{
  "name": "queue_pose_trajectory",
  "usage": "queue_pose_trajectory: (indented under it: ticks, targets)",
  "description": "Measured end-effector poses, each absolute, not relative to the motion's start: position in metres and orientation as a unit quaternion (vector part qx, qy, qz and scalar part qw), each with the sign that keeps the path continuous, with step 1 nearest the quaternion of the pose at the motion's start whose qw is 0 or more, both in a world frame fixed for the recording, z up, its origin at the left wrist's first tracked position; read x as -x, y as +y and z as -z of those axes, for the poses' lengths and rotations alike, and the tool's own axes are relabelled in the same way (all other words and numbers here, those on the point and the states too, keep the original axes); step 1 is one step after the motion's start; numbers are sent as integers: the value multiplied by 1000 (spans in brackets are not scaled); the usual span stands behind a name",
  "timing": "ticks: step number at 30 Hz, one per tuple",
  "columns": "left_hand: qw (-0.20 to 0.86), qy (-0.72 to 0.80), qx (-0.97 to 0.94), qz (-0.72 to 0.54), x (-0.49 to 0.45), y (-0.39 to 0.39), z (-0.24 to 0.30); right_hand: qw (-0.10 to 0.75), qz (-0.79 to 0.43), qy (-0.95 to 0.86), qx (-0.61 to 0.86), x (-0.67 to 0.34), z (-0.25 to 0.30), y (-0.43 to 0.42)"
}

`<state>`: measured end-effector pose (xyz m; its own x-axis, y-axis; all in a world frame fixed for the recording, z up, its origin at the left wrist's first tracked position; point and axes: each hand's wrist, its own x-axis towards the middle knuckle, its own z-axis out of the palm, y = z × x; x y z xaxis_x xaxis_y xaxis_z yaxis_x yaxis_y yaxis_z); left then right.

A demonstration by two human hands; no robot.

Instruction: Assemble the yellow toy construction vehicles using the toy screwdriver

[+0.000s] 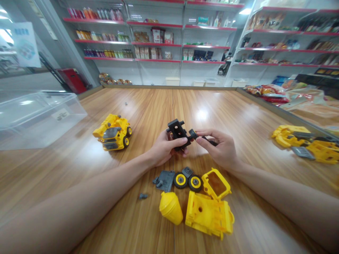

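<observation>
Ctr of frame: L hand (168, 144) curled firmly round blk chassis (176, 129); R hand (221, 145) pinching dark slim pc (212, 143), ID unclear, just beside. Prob. joint work; next move wants steady L grip, careful alignment.

No words or numbers are reading clearly. A white sign (25, 44) at the far left is bearing a line of blue characters, too blurred to make out. A white label (60, 114) on the clear plastic box (31, 132) is showing dark, illegible print. Packages (158, 36) on the shelves (156, 44) are displaying only smeared printing.
</observation>
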<state>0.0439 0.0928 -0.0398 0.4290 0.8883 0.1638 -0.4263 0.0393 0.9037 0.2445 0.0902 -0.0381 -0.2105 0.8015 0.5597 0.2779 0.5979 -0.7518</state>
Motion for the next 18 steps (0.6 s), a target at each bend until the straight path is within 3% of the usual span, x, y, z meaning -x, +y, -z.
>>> queue_pose_trajectory:
  ticks: [18]
  targets:
    - [685, 243, -497, -475, -44, 92, 39, 475, -182, -793, 335, -245, 44, 92]
